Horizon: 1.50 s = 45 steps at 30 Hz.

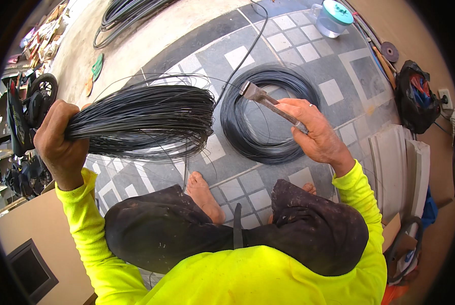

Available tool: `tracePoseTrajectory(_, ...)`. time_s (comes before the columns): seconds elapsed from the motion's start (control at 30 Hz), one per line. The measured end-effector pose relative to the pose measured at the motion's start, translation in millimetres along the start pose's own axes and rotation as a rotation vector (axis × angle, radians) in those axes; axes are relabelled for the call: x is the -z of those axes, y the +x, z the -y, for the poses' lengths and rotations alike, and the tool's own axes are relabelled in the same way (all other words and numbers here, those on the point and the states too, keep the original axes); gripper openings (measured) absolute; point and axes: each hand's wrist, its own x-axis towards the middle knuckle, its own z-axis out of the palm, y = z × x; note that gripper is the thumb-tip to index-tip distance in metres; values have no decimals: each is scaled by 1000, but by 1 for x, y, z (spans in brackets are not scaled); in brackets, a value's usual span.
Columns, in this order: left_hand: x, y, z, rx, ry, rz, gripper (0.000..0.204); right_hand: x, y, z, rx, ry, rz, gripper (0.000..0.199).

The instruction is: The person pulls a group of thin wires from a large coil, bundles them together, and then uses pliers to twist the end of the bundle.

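Observation:
My left hand (pixel 59 140) is closed around one end of a thick bundle of thin black wire (pixel 146 119), held up at the left. The bundle's far end fans out in many loose strands and loops. In my right hand (pixel 314 127) is a worn steel tool that looks like pincers (pixel 268 100), with a broad squared head and slim handles. A single strand runs from above the bundle toward the tool's head; I cannot tell if it is gripped. Beneath the tool, a round coil of dark wire (pixel 232 132) lies on the tiled floor, partly behind my right hand.
A clear jug with a turquoise lid (pixel 338 12) stands at the far right. Black hose (pixel 128 15) lies coiled at the back, its line crossing the tiles (pixel 288 38). A black plastic bag (pixel 415 96) and pale panels (pixel 390 162) are along the right wall. Motorbikes (pixel 32 101) stand left.

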Motion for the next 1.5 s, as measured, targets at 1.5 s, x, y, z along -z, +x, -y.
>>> tracePoseTrajectory(1.5,-56,-32,51,311,-67,51,23,-13,-26,-37,-169,-158,-30,17)
